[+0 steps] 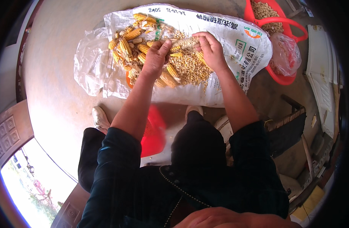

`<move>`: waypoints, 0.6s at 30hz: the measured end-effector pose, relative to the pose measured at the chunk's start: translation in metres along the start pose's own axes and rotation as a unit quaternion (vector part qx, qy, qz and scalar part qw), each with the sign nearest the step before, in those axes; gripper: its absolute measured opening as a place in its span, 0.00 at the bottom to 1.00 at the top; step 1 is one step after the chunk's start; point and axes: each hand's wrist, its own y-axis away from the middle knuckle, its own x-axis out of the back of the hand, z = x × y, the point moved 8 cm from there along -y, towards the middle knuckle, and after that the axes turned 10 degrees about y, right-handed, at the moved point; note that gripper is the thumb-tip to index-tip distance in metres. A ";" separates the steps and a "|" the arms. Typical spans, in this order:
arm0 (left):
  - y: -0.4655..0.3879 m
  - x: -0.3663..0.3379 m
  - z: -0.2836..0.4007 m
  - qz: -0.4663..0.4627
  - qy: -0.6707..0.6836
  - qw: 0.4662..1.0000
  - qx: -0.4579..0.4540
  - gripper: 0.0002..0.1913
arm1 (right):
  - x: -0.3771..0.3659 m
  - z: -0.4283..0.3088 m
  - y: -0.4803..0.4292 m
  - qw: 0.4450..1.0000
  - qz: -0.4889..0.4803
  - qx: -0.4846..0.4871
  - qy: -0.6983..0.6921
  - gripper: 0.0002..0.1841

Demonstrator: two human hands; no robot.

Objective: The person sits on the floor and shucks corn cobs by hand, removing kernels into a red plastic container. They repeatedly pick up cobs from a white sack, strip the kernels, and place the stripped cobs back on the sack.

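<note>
A mostly bare corn cob (188, 43) with a few yellow kernels spans the space between my hands, above a pile of corn. My left hand (158, 54) grips its left end. At its right end, the thumb and fingers of my right hand (211, 50) close around the tip. Loose kernels (188, 69) lie heaped below on a white woven plastic sack (186, 97) that bears printing. Several yellow ears of corn (126, 47), some with dry husk bits, are piled to the left. Another ear (172, 70) lies just under my left hand.
At the upper right stands a red plastic basket (298, 28) of peanuts, beside another red container (281, 79) partly covered by a clear plastic bag (285, 52). A red plastic object (153, 139) is between my legs. To my right are a wooden-framed seat (287, 118) and a white panel (321, 77).
</note>
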 end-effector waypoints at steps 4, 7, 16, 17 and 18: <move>-0.006 0.009 0.018 0.065 -0.005 0.993 -0.095 0.15 | -0.001 -0.042 0.007 0.948 0.029 0.207 0.241 0.11; -0.004 0.001 0.021 0.058 0.029 0.992 -0.109 0.14 | -0.013 -0.042 0.010 0.944 -0.016 0.168 0.285 0.20; 0.009 -0.023 0.035 0.100 0.103 0.982 -0.125 0.10 | -0.040 -0.052 0.026 0.948 -0.033 0.021 0.317 0.14; 0.011 -0.028 0.036 0.109 0.113 0.978 -0.135 0.10 | -0.042 -0.058 0.028 0.935 -0.004 0.034 0.353 0.12; 0.013 -0.031 0.035 0.122 0.124 0.975 -0.137 0.09 | -0.044 -0.059 0.028 0.940 0.000 0.022 0.342 0.11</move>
